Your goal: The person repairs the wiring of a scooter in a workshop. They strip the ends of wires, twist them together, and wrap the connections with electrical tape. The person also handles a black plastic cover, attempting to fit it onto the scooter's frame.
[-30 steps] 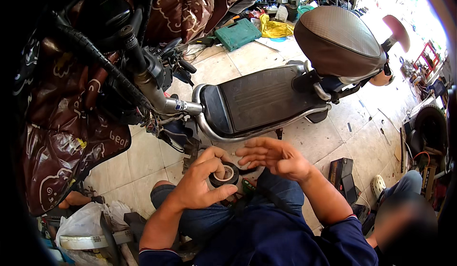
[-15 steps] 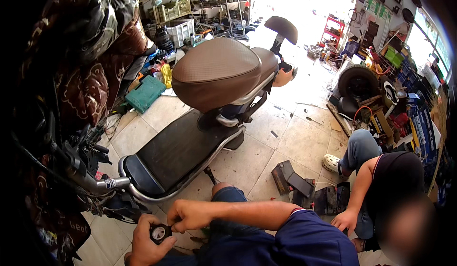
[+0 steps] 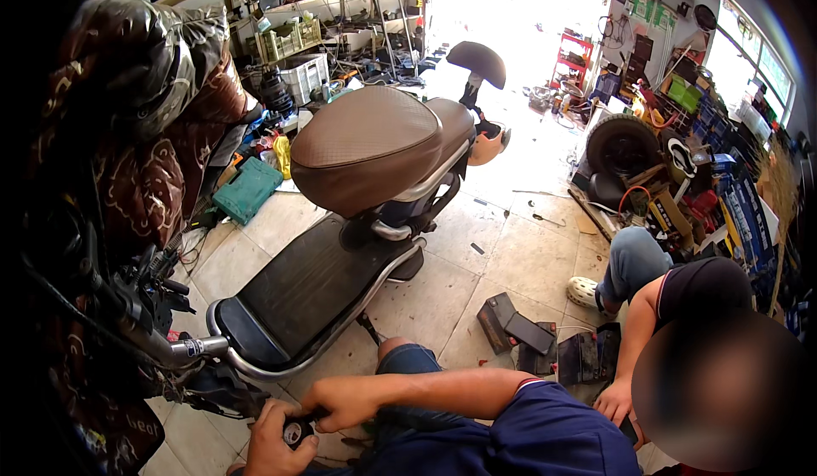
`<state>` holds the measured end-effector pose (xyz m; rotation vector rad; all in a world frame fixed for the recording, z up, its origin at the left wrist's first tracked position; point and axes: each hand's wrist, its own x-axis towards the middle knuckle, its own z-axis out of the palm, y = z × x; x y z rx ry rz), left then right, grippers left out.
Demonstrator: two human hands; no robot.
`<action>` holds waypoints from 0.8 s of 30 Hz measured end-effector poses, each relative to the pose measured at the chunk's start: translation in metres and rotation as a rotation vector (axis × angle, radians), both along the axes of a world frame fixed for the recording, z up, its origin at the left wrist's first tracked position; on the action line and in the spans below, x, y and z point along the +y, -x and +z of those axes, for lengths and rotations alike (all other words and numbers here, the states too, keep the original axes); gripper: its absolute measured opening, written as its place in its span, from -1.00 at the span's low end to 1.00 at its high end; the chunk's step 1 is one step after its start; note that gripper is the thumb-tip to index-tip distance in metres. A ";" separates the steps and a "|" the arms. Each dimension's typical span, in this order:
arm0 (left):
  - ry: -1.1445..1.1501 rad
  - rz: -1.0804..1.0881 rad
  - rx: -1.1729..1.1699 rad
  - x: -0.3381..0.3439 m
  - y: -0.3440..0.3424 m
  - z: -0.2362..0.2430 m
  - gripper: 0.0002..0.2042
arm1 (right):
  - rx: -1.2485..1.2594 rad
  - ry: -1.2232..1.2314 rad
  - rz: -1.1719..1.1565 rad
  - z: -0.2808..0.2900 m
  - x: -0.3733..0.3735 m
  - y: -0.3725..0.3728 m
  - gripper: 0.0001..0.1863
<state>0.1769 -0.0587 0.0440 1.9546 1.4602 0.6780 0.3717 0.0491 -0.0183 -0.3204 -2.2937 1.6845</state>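
My left hand [image 3: 274,442] is closed round a small roll of black tape [image 3: 296,432], with a pale core showing between thumb and fingers. My right hand [image 3: 339,404] reaches across from the right, its fingers bent and pinched against the black edge of the roll. Whether a loose strip lies in that pinch is too small to make out. Just beyond both hands is the stripped front end of a scooter [image 3: 289,293], with a bare metal steering tube [image 3: 189,348] and dangling dark wires [image 3: 217,395].
A brown padded seat [image 3: 366,148] rises behind the dark footboard. At right a co-worker [image 3: 647,331] crouches beside several dark battery-like blocks [image 3: 519,331]. Left are brown patterned covers [image 3: 162,169] and a green case [image 3: 247,191]. A tyre [image 3: 624,148] and clutter line the right wall.
The view has shifted a little. My right hand has turned and come closer over the roll, which now sits more tilted in my left hand. The co-worker leans further in.
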 end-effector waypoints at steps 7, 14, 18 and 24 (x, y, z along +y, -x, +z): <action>0.002 -0.020 0.020 0.002 -0.004 -0.004 -0.62 | -0.082 -0.035 -0.044 -0.004 -0.003 -0.004 -0.64; 0.129 -0.004 0.048 0.001 -0.014 0.003 -0.57 | -0.078 -0.042 0.032 -0.010 0.001 -0.009 -0.61; 0.136 -0.025 0.047 0.001 -0.014 0.001 -0.56 | -0.057 0.021 0.113 -0.013 0.004 -0.014 -0.53; 0.140 -0.073 0.089 0.006 -0.017 0.002 -0.56 | 0.037 0.118 0.288 -0.025 0.010 -0.024 -0.37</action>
